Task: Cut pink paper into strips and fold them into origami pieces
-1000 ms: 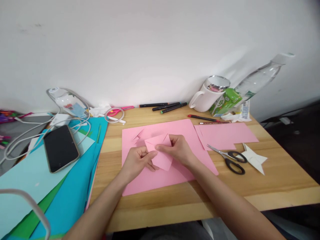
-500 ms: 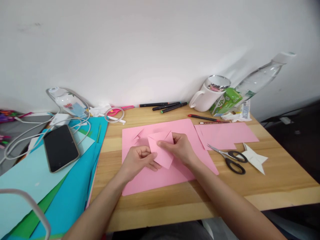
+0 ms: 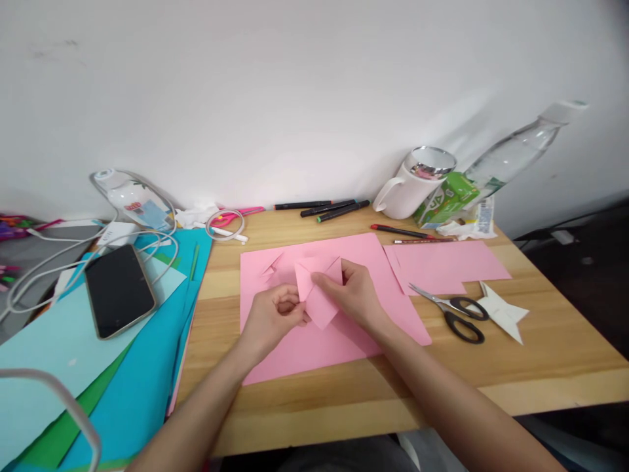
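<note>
A folded piece of pink paper [image 3: 322, 307] is held up over a large pink sheet [image 3: 366, 252], its flaps meeting near the middle. My right hand [image 3: 356, 292] pinches it at the right side, thumb on top and fingers behind. At its lower left edge, the fingertips of my left hand [image 3: 275, 318] are closed on the paper. A small folded pink piece [image 3: 272, 267] rests on the sheet's upper left.
Scissors [image 3: 455, 309], a white paper star [image 3: 504, 311] and pink strips [image 3: 442, 265] lie at right. Markers [image 3: 343, 210], a mug [image 3: 413, 183] and a tilted bottle [image 3: 521, 151] stand near the wall. A phone [image 3: 119, 290] with cables rests on coloured sheets at left.
My left thumb and fingers have shifted down toward the folded paper's lower left edge. The paper has turned slightly, and its left flap shows more.
</note>
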`<state>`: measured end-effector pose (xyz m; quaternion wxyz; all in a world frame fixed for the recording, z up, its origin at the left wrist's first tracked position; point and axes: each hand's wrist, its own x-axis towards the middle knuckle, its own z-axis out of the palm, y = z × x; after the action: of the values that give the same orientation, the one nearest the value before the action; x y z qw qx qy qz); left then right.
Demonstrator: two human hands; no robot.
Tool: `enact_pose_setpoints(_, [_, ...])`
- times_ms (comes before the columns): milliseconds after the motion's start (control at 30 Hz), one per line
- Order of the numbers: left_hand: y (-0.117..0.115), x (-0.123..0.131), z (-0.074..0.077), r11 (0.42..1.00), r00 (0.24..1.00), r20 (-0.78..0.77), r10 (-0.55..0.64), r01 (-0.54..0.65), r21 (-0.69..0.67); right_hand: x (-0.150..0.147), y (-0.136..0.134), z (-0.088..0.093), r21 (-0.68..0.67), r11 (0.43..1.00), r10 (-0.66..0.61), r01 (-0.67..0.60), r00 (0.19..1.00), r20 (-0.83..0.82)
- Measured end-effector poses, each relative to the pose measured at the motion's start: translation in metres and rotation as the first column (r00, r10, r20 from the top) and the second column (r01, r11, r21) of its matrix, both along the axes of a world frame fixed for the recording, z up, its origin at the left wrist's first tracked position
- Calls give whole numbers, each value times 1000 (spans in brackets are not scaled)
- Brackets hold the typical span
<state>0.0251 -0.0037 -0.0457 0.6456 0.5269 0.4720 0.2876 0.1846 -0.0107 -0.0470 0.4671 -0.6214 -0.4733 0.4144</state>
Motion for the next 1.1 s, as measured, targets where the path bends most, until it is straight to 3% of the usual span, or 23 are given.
enact_pose_setpoints(267, [4,-3,2,992,998,50,-41,46,-116,-2,0,-1,-7,1000,6,-5,1000,21])
enact_pose_setpoints(700, [4,-2,3,999,1000,-10,6,-7,-41,-2,0,-1,-46,999,25,-26,999,-22])
enact_pose_setpoints(933, [3,-1,1,999,998,-41,42,-43,-16,1,-1,-3,-71,990,117,-125,987,-107])
enact_pose_setpoints(1100, [2,1,2,994,992,-81,93,-97,-49,-1,-1,-3,-66,990,117,-121,991,-66])
